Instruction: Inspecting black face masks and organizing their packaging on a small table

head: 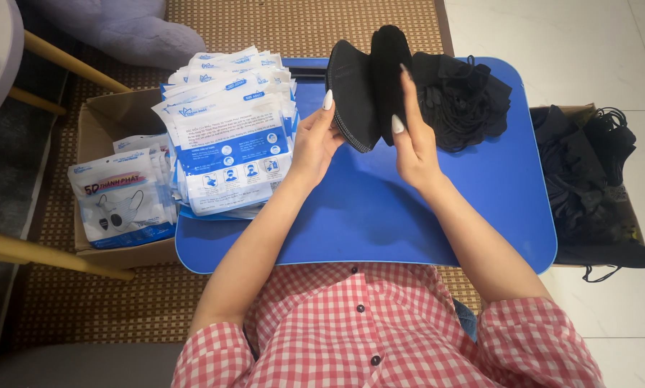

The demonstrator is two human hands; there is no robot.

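Both hands hold black masks (369,86) upright above the blue tray (380,215): the left hand (314,140) pinches one edge, the right hand (412,144) grips the other, apparently squaring them together. More masks (463,100) are heaped at two o'clock (white packets (232,136) stacked at ten).

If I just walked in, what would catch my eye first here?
Most likely the black face masks held up by the left hand and right hand over the bright blue tray table. To the left rises a stack of white-and-blue packets; behind the hands lies a pile of black masks.
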